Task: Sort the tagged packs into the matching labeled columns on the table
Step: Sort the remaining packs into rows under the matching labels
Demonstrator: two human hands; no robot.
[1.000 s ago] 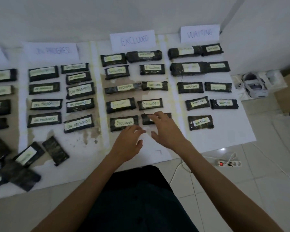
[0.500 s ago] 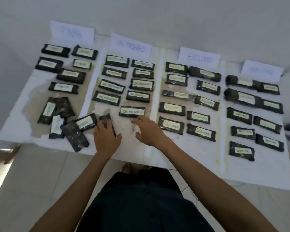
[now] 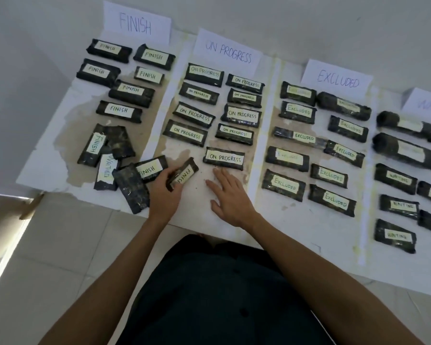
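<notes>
My left hand point(image 3: 165, 192) grips a dark pack tagged FINISH point(image 3: 184, 173), tilted, low in the ON PROGRESS column. My right hand point(image 3: 230, 195) rests flat and open on the table just below the lowest ON PROGRESS pack point(image 3: 225, 158). A loose pile lies at the front left: a FINISH pack point(image 3: 149, 168), a WAITING pack point(image 3: 106, 169), another FINISH pack point(image 3: 93, 145) and two packs with no tag showing point(image 3: 133, 189). Column signs read FINISH point(image 3: 136, 24), ON PROGRESS point(image 3: 228, 53) and EXCLUDED point(image 3: 337, 79). Sorted packs fill each column.
The white paper-covered table point(image 3: 296, 227) has its front edge near my body. A fourth column with WAITING packs point(image 3: 397, 236) runs off the right side. Tiled floor point(image 3: 60, 245) lies below the table at the left.
The view swung left from the EXCLUDED column to the pile. My left hand has taken hold of a FINISH pack and lifted its end; my right hand settled flat below the ON PROGRESS pack.
</notes>
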